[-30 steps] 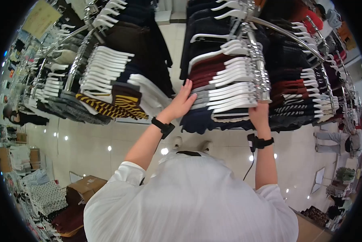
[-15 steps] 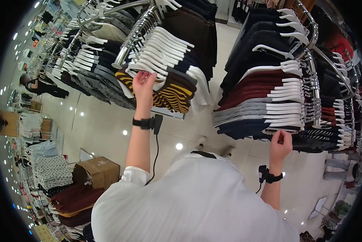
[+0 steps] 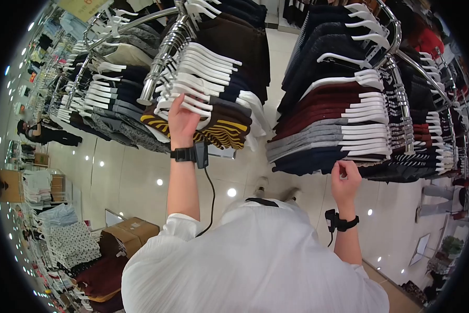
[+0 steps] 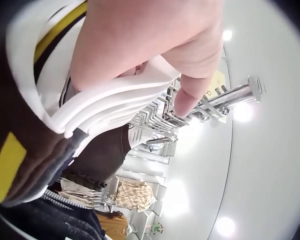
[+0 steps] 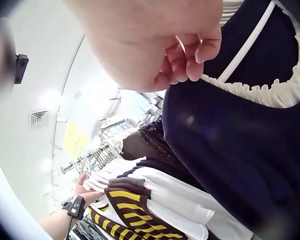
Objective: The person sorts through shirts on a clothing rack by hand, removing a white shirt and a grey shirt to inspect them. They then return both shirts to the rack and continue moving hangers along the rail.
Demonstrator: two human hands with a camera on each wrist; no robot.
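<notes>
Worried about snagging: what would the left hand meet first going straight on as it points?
Likely the white hangers; the left hand seems to touch them, though depth is hard to judge.

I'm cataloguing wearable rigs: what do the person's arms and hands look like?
White sleeves end near the elbows. Each wrist carries a black strap with a dark, boxy camera and a thin black cable. The left hand and right hand wear no gloves.

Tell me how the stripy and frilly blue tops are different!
The striped top is brown and yellow; the navy top looks plain. The navy top has a cream frill; the striped top shows none. The striped top is by the left hand, the navy top by the right hand. Both hang on white hangers.
</notes>
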